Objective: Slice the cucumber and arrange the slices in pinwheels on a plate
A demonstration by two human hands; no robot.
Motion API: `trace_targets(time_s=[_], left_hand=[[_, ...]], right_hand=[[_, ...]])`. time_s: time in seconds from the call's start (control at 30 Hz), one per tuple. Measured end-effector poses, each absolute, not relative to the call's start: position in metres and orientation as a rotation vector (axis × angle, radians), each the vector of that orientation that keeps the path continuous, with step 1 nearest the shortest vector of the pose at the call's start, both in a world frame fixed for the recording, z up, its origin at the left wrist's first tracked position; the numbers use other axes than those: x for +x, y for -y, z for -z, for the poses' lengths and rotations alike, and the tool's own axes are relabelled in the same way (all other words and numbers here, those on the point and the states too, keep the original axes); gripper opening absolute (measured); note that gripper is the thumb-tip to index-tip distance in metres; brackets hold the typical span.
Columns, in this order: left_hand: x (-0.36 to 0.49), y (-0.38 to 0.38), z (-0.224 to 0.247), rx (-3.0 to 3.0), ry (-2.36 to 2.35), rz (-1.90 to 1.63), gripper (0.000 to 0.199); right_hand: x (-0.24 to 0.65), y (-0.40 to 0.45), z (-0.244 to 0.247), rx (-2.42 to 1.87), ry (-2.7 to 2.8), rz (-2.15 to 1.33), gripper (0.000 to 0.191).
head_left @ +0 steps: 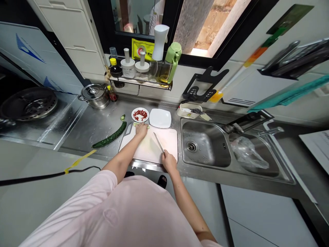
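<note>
My left hand is curled over a short piece of cucumber at the far edge of a pale plastic cutting board. My right hand grips the handle of a kitchen knife, whose steel blade points up and to the left across the board. A long, dark green cucumber lies on the steel counter left of the board. Two small cucumber bits sit beyond it. A round plate of chopped red chili and a square white plate stand behind the board.
A steel double sink lies right of the board, with a plastic bag in its right basin. A steel pot stands back left, near a stove. A shelf of bottles and jars runs along the wall.
</note>
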State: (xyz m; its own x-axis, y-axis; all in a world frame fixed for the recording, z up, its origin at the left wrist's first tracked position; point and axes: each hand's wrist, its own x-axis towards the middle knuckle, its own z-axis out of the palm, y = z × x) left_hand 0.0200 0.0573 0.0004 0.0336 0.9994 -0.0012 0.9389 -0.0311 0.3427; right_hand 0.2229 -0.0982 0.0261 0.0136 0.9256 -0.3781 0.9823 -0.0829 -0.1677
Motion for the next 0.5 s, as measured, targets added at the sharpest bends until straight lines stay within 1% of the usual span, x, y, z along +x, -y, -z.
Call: trace_targets(time_s=[0.13,0.33,0.5], left_hand=[[0.019,-0.061,0.003,1.99,-1.955,-0.462,0.025],[0.013,-0.051,0.008,1.52,-1.937,-0.613,0.021],[-0.002,-0.026,0.006,1.414,-1.887,-0.588,0.024]], right_hand=[[0.223,0.098,-0.026,2.114,-2.032,0.591,0.033],[0.222,0.097,-0.029,2.096,-2.026,0.567,0.033],[0.223,0.094,-0.031,2.073,-2.035,0.569,0.034]])
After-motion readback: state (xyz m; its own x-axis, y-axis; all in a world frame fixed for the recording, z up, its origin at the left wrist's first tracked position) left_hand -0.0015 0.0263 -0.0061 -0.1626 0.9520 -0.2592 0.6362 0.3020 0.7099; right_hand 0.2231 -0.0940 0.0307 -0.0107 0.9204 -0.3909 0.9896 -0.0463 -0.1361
